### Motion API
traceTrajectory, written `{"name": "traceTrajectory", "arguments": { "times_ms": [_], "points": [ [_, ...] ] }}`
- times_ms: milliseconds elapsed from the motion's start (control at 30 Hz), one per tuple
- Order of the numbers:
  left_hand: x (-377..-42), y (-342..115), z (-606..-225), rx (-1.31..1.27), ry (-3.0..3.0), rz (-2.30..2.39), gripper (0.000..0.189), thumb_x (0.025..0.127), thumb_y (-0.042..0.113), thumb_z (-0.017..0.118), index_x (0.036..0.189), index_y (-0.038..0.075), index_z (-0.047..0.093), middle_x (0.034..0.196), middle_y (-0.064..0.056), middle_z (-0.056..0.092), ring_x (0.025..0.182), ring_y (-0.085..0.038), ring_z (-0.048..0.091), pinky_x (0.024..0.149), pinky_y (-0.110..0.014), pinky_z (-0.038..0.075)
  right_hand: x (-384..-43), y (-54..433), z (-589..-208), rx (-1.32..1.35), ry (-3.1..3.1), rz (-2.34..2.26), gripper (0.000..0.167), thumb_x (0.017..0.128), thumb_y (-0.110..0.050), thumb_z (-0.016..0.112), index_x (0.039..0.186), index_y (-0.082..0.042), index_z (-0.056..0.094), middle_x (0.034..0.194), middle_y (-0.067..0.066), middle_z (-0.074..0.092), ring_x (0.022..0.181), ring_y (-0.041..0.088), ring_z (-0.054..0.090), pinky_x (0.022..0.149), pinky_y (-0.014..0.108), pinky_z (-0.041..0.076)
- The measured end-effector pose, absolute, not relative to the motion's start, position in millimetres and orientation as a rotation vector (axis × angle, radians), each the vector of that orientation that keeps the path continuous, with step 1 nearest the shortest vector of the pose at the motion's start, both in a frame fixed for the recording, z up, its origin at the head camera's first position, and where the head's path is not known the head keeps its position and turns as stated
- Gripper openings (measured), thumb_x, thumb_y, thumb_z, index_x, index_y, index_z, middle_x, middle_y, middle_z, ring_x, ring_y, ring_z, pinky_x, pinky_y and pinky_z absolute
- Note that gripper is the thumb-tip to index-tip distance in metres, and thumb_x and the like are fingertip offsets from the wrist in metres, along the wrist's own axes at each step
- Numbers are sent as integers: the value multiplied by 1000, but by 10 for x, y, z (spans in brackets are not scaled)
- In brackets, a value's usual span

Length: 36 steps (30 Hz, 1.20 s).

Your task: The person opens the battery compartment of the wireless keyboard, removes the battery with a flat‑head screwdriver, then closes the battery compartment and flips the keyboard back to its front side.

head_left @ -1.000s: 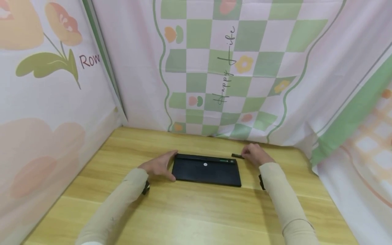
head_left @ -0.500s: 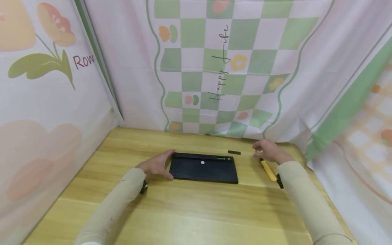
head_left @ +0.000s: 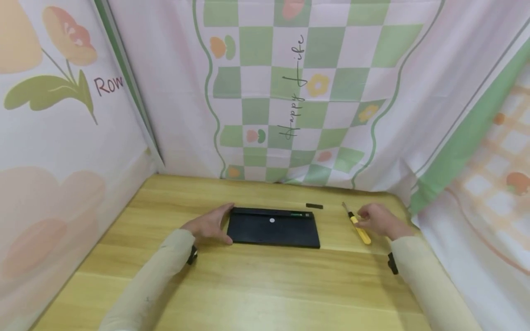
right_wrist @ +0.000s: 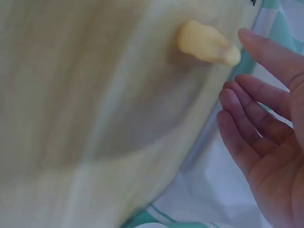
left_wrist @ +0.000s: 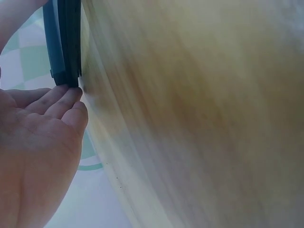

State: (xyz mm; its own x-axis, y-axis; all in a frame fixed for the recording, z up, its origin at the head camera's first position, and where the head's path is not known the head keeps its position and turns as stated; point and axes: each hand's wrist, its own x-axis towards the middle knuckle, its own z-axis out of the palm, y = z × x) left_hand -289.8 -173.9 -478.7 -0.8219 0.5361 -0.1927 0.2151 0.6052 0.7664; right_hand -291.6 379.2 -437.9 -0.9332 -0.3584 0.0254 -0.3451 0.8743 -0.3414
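Note:
A flat black keyboard (head_left: 272, 233) lies underside up on the wooden table, a white round sticker on it. Its battery slot shows a green battery (head_left: 296, 214) at the right end. My left hand (head_left: 209, 225) spans the left end, thumb at the near corner and fingers at the far one; its fingertips touch the end in the left wrist view. Beyond the keyboard's right corner lies a small black battery cover (head_left: 314, 206). My right hand (head_left: 381, 219) is at a yellow-handled screwdriver (head_left: 363, 233). In the right wrist view its fingers are loosely bent, apart from the handle (right_wrist: 204, 42).
The wooden table (head_left: 265, 285) extends toward me in front of the keyboard. A patterned curtain (head_left: 265, 110) hangs along its back edge, with flowered cloth (head_left: 54, 138) at the left and checked cloth (head_left: 497, 151) at the right.
My right hand has let go of the battery cover, which lies on the table, and moved right and toward me to the screwdriver. The left hand stays at the keyboard.

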Motion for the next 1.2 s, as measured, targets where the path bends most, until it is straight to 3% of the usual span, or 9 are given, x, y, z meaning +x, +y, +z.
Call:
{"name": "traceTrajectory", "arguments": {
  "times_ms": [267,500,767,1200],
  "points": [
    [-2915,-1761,-4837,588,2419,1113,130,76,22,96,171,12,9,179,-11,9,166,-35,11,135,-56,13,-2902,3842,-4582,-345,2992,-640,40,91,-25,83,108,11,74,103,27,77,93,37,73,87,57,62],
    [-2899,-1757,-4810,584,2389,1147,129,77,21,96,171,11,9,179,-12,9,166,-36,10,135,-57,12,-2947,3829,-4678,-240,3009,-694,31,93,-24,80,98,6,79,93,20,78,81,25,69,70,35,59],
    [-2907,-1755,-4786,608,2400,1129,130,77,20,96,171,9,8,179,-12,8,166,-35,10,136,-55,13,-2984,3804,-4677,-220,3088,-630,24,90,-19,80,94,4,78,90,19,78,79,29,70,74,46,60],
    [-2945,-1785,-4829,670,2426,1089,131,77,27,97,170,6,7,179,-15,9,165,-37,11,136,-56,13,-2933,3633,-4583,-290,3115,-893,20,87,-11,76,103,0,72,95,16,76,81,22,68,72,29,57]
  ]
}}
